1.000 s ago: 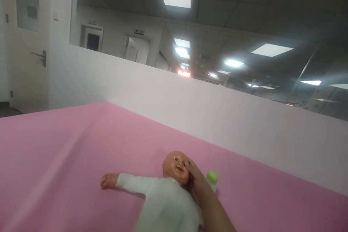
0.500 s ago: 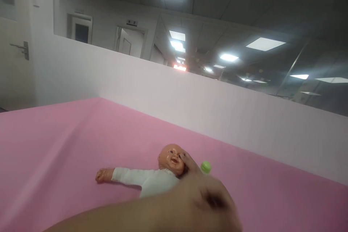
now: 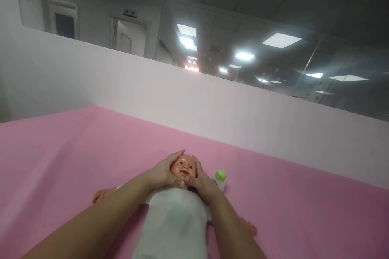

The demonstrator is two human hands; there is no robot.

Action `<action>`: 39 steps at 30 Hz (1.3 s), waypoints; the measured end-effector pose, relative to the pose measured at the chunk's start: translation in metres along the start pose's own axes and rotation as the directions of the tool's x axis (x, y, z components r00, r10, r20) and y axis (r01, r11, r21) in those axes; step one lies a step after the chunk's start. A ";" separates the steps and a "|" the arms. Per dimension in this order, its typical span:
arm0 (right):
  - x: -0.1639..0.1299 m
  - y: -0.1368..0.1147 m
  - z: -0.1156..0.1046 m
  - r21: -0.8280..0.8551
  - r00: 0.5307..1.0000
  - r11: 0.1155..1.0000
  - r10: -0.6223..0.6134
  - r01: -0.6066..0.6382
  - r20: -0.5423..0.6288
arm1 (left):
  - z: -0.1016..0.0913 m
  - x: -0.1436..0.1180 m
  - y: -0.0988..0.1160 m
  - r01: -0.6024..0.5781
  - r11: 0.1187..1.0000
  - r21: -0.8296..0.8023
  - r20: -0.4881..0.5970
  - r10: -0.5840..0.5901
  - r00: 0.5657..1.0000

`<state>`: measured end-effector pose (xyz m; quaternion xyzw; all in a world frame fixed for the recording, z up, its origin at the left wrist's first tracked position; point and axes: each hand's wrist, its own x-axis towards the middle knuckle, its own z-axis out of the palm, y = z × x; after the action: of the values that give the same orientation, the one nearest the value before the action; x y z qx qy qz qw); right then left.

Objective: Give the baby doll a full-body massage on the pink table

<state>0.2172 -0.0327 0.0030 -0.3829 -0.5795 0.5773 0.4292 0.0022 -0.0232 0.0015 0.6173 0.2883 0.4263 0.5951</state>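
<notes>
Lying face-up low in the middle of the frame: a plastic baby doll in a white cloth bodysuit (image 3: 176,218), head toward the top of the picture, on a desk covered in smooth pink sheet (image 3: 60,153). Cupping the doll's bare, glossy peach-toned head from both sides: left hand (image 3: 162,172) curled against the picture-left cheek, right hand (image 3: 200,182) pressed to the picture-right cheek, thumbs meeting near the chin. Each grip closed lightly around the head, fingers curved, face left showing between them. One doll arm stretched out toward lower left, its small hand just visible beyond the left forearm; another small hand or foot peeking out at lower right.

Just beside the right hand, toward picture-right: a small white baby bottle with a lime-green cap (image 3: 220,179), blue print on its label too small to read.

Behind, across the middle of the frame: a plain white partition wall (image 3: 212,109).
</notes>
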 end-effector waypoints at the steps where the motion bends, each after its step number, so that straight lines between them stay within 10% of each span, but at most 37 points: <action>1: -0.001 -0.001 -0.003 -0.064 1.000 0.998 0.027 -0.026 0.010 | -0.001 0.000 -0.001 0.009 1.000 -0.011 0.013 -0.008 1.000; 12: 0.010 0.003 0.008 -0.237 0.939 0.970 -0.032 -0.053 -0.342 | -0.004 0.011 -0.006 0.002 0.991 0.137 -0.253 0.033 0.967; 26: 0.015 0.018 -0.005 -0.076 0.974 0.986 -0.161 0.150 -0.160 | -0.009 0.023 -0.025 0.003 0.993 -0.121 -0.233 -0.031 0.972; 39: 0.022 0.027 -0.005 -0.103 0.960 0.985 -0.162 0.142 -0.226 | -0.003 0.017 -0.015 0.032 0.984 -0.174 -0.330 -0.089 0.940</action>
<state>0.2133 -0.0091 -0.0230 -0.4207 -0.5769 0.4681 0.5206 0.0099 -0.0057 -0.0102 0.4743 0.3681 0.5294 0.5994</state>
